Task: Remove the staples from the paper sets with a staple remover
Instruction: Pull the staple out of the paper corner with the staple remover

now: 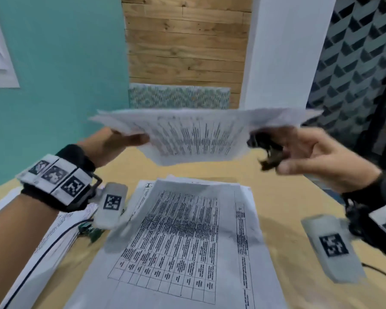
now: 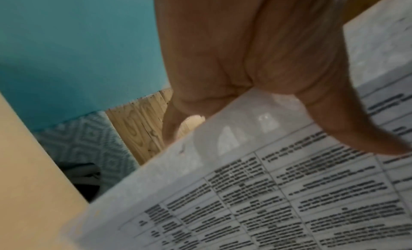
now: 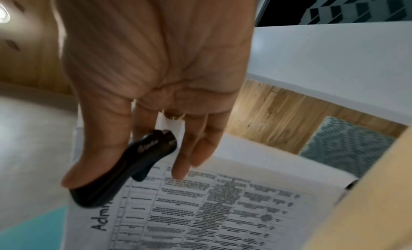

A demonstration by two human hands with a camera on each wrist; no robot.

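Your left hand (image 1: 112, 144) pinches the paper set (image 1: 196, 134) mid-frame, above the stack (image 1: 176, 241) on the surface (image 1: 288, 197). Your right hand (image 1: 310, 157) grips the remover (image 1: 266, 150) while spare fingers steady the sheets. That thin hold could let them slide or crumple.

The raised paper set (image 1: 194, 134) is thin white matt paper, printed with black tables and creased along its edges; in the left wrist view light is seen through it (image 2: 234, 134). The same printed matt paper is seen in the stack (image 1: 183, 237) lying on the table. The staple remover (image 3: 125, 167) is made of black plastic with a smooth, slightly glossy finish. The table (image 1: 299, 197) has a smooth, matt yellowish top. Far behind, rough knotted wood planks (image 1: 185, 41) are seen, and a woven patterned cloth (image 1: 178, 97) below them. Black cloth forms the wrist straps (image 1: 76, 157).
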